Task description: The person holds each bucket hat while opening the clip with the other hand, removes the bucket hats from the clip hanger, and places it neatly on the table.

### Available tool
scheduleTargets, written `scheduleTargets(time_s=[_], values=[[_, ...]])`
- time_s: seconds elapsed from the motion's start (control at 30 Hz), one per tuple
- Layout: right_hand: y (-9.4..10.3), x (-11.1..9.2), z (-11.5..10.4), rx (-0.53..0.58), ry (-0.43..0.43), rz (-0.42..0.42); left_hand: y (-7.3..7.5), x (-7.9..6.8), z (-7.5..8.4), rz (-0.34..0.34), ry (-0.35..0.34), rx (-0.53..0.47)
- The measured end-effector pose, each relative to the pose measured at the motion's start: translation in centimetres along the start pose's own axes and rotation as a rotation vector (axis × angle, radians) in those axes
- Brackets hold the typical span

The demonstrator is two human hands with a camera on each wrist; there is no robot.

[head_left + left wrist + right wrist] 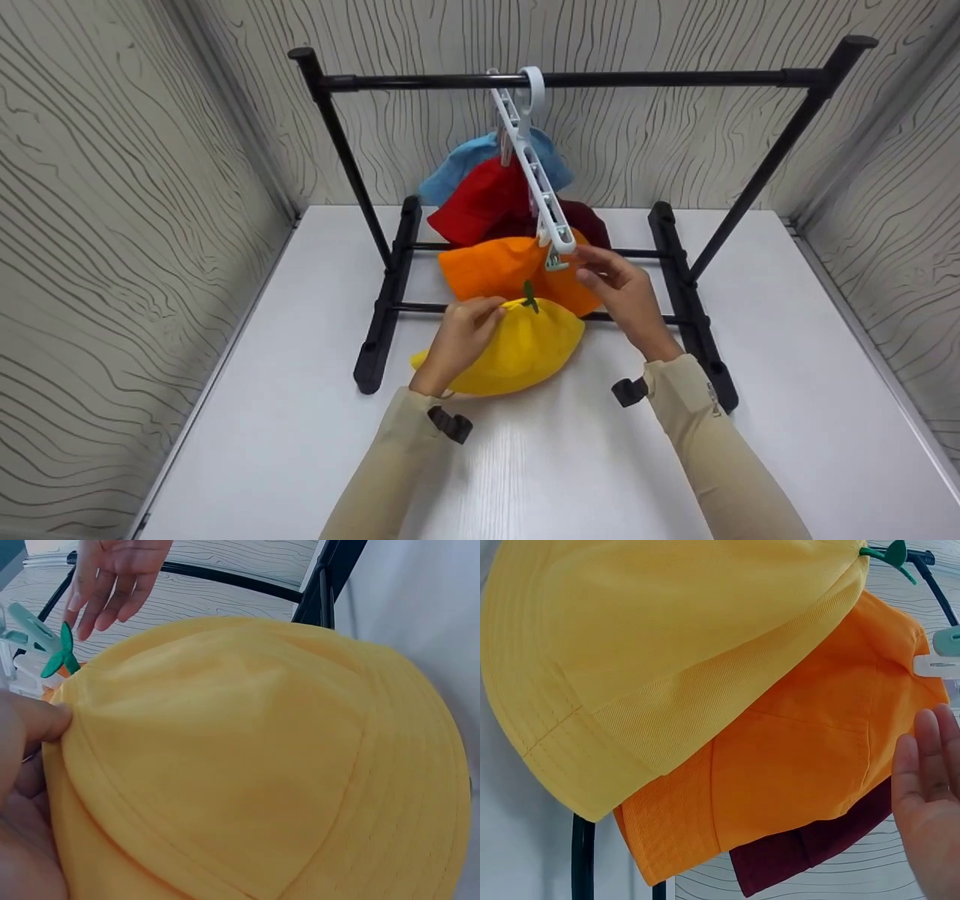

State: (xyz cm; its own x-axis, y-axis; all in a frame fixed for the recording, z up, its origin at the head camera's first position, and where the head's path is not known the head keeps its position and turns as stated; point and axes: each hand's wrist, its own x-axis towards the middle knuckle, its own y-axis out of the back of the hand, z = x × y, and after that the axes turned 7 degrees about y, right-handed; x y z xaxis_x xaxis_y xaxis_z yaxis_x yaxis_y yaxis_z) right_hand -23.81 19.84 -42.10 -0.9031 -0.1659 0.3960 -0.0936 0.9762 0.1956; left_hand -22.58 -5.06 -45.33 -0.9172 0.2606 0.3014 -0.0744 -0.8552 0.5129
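Note:
My left hand pinches a yellow bucket hat at its crown, beside a small green leaf-shaped sprout. The hat hangs brim-down in front of the rack. My right hand is at the near end of a white clip hanger, its fingers extended and holding nothing. Whether its index fingertip touches the hanger cannot be told. A pale green clip sits at that end, just beyond the yellow hat. Behind it, an orange hat hangs from a clip of the hanger.
The hanger hooks over the top bar of a black rack. Farther back hang a red hat, a maroon hat and a light blue hat. The rack's feet stand on a white table between patterned walls.

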Motion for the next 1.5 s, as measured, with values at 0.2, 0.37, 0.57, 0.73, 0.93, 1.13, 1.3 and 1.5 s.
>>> scheduleTargets(time_s=[0.2, 0.37, 0.57, 0.73, 0.93, 1.13, 1.3, 1.5], values=[[0.0, -0.2, 0.3, -0.022, 0.020, 0.005, 0.7, -0.1, -0.4, 0.002, 0.013, 0.009], [0.1, -0.4, 0.6, -0.016, 0.025, -0.006, 1.4, -0.1, -0.8, -0.019, 0.025, -0.011], [0.3, -0.6, 0.7, -0.007, 0.012, -0.008, 2.3, 0.0, -1.1, -0.011, 0.028, -0.038], [0.4, -0.7, 0.8, -0.005, 0.015, -0.009, 3.0, -0.2, -1.3, -0.005, 0.032, -0.044], [0.5, -0.8, 1.1, 0.007, 0.002, -0.002, 3.8, -0.4, -1.6, 0.001, 0.058, -0.050], [0.5, -1.1, 0.4, 0.049, -0.014, -0.017, 4.6, -0.5, -1.9, 0.022, 0.074, -0.062], [0.2, -1.4, -0.9, -0.008, -0.012, -0.013, 5.9, -0.9, -0.6, 0.023, 0.088, -0.055], [0.3, -1.6, -1.0, -0.030, -0.006, -0.011, 6.4, -0.8, -2.3, 0.061, 0.090, -0.063]])
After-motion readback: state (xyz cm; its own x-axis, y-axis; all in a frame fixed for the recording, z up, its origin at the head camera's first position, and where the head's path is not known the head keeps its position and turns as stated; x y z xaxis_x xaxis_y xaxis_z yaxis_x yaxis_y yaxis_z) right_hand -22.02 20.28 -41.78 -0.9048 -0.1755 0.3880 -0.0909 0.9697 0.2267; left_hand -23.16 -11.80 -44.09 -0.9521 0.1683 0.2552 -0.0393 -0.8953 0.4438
